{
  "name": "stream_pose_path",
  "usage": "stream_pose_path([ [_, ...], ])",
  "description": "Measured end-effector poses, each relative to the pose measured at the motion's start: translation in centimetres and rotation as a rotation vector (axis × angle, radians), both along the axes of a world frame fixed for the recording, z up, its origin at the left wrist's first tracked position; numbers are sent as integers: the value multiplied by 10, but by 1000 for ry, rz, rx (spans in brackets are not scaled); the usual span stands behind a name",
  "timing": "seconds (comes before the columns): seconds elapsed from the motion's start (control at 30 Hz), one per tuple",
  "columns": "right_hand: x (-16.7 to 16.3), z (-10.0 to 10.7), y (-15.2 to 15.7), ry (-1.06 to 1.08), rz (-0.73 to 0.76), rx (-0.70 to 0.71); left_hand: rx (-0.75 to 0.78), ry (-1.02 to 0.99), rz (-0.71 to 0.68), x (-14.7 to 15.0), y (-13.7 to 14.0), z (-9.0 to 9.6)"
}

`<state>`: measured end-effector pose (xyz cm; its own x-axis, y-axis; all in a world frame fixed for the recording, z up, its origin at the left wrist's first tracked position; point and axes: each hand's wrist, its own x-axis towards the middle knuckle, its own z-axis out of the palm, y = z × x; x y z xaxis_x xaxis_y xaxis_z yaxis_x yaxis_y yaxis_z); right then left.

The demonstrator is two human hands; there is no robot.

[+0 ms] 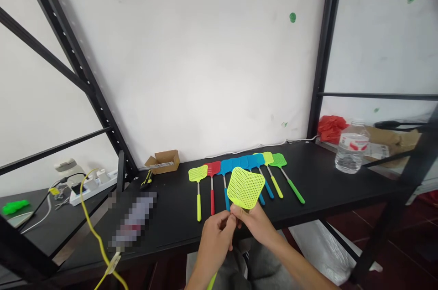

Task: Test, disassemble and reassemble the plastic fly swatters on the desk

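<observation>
Toward six o'clock: left hand (216,235) and right hand (257,222), both curled closely round one yellow-green swatter (245,187); swatter row (240,162) at twelve.

left hand (216,233), right hand (256,221): holding yellow swatter (245,187) | swatter row (239,162) behind, on black shelf (171,208) | bottle (352,151) right

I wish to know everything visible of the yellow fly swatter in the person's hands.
The fly swatter is bright yellow and looks plastic. Its head, a rounded square full of small holes, looks slightly bent and faces the camera. The right hand grips it, thumb at the head's base; the left hand seems to pinch it just below. The hands hide the shaft; the yellow piece beside the left wrist is probably its handle. It is held near the front of the table.
</observation>
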<state>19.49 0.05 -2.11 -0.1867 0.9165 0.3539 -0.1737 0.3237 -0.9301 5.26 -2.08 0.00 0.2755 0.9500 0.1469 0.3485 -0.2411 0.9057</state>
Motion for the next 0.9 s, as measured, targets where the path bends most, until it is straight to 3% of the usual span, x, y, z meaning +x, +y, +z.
stream_pose_path([
  [0.13, 0, 1, 0, -36, -54, -10, 275, 328, 180, 0, -9, 5],
  [0.23, 1, 1, 1, -47, -55, -25, 293, 311, 165, 1, -10, 7],
  [0.3, 1, 1, 1, -33, -32, -47, 150, 133, 80, 1, -7, 7],
  [0.47, 0, 5, -1, 29, 10, -100, -421, -360, -122, 5, 6, -2],
  [0.6, 0, 8, -1, 48, 3, -102, -572, -530, -171, 10, 14, -14],
  [0.73, 3, 7, 0, 27, -28, -96, -419, -397, -145, 11, 10, -13],
  [0.9, 7, 1, 4, -39, -24, -59, 106, 82, 43, 4, -7, 5],
])
